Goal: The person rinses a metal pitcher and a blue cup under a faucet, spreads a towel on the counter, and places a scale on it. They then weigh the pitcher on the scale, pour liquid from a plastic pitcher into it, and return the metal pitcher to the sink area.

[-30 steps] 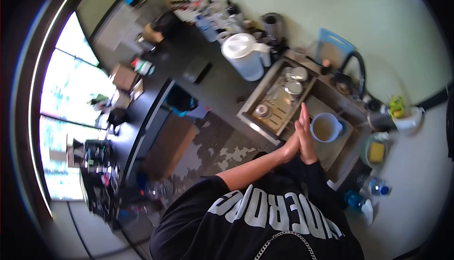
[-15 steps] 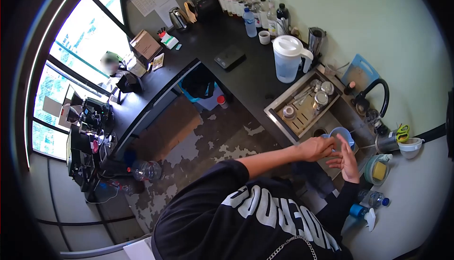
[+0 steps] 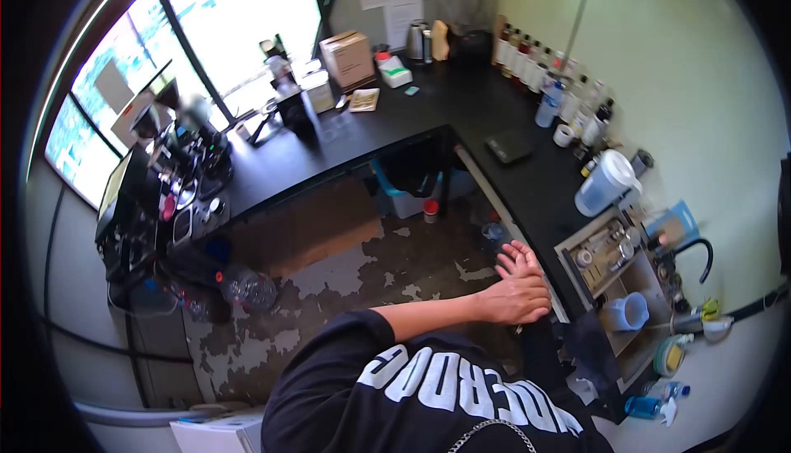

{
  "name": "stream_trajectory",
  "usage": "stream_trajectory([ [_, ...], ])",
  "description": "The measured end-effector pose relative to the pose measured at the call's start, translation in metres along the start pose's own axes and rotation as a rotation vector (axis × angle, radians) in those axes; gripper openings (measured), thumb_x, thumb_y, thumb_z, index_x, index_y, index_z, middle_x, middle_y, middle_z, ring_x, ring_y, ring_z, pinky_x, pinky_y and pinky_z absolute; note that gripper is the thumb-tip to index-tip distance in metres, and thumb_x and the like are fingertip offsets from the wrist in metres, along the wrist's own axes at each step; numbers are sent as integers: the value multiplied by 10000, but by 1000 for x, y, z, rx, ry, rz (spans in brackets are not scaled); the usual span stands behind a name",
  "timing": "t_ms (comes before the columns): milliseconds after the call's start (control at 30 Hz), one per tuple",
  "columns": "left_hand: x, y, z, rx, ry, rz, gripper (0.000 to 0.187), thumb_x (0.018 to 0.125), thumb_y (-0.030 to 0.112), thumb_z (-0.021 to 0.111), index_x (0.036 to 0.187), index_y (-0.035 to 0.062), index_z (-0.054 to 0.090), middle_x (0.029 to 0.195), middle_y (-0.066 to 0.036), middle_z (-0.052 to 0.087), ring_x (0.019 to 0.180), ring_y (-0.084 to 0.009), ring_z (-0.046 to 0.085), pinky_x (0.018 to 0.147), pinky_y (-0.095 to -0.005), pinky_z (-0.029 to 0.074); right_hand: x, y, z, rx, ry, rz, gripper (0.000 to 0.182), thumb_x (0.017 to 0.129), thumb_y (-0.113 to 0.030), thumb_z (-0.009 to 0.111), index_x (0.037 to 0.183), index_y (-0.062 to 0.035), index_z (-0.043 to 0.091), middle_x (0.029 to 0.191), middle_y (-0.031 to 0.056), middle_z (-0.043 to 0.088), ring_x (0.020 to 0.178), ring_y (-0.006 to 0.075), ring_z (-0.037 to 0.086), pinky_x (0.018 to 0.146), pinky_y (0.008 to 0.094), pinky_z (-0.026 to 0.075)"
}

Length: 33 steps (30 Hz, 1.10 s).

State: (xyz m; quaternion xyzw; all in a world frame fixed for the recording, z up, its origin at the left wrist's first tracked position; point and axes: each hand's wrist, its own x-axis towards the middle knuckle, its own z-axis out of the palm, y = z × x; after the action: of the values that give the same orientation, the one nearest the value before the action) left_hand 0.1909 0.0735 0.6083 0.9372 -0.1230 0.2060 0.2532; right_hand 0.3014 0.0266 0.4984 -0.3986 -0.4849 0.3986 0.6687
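My left hand (image 3: 512,298) lies across my right wrist with its fingers curled over it. My right hand (image 3: 517,260) reaches out past it, fingers stretched and slightly apart, holding nothing. Both hands are in front of my body, over the floor by the counter edge. The nearest things are the metal sink (image 3: 647,284) to the right and a blue pitcher (image 3: 628,313) lying in it. My left forearm is bare, while a dark sleeve covers my right arm.
A lidded water jug (image 3: 606,183) stands on the black counter (image 3: 428,107), near a scale (image 3: 508,147) and several bottles (image 3: 535,70). Coffee equipment (image 3: 194,156) stands at the left. A large plastic bottle (image 3: 247,288) is on the floor. A sponge (image 3: 674,358) sits right of the sink.
My view has turned left, and my hands have moved away from above the sink. My left hand has gone from beside my right hand to over its wrist.
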Motion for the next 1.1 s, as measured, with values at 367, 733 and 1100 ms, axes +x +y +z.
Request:
stream_trajectory([
  [367, -176, 2, -109, -160, 1134, -544, 683, 1056, 428, 334, 1618, 97, 127, 1698, -99, 38, 1561, -324, -13, 1218, -505, 56, 93, -73, 267, -5, -425, 65, 862, 1043, -604, 279, 1596, -50, -82, 1687, 129, -60, 1550, 276, 41, 1229, 379, 78],
  [733, -231, -51, -191, -553, 472, -781, 466, 1057, 421, 475, 1388, 94, 495, 1360, -101, 522, 1200, -246, 550, 999, -389, 475, 195, -30, 260, -56, -876, 123, 486, 1029, -354, 474, 1357, -11, 578, 1420, 226, 544, 1347, 314, 471, 1141, 361, 300],
  [1100, -203, -185, -269, -671, 1090, -849, 606, 1085, 286, 416, 1572, 60, 134, 1461, -180, 475, 1338, -297, 504, 1117, -411, 417, 352, -26, 264, 40, -447, 78, 622, 1067, -399, 419, 1544, -23, 283, 1602, 222, 289, 1440, 395, 370, 1151, 453, 371],
])
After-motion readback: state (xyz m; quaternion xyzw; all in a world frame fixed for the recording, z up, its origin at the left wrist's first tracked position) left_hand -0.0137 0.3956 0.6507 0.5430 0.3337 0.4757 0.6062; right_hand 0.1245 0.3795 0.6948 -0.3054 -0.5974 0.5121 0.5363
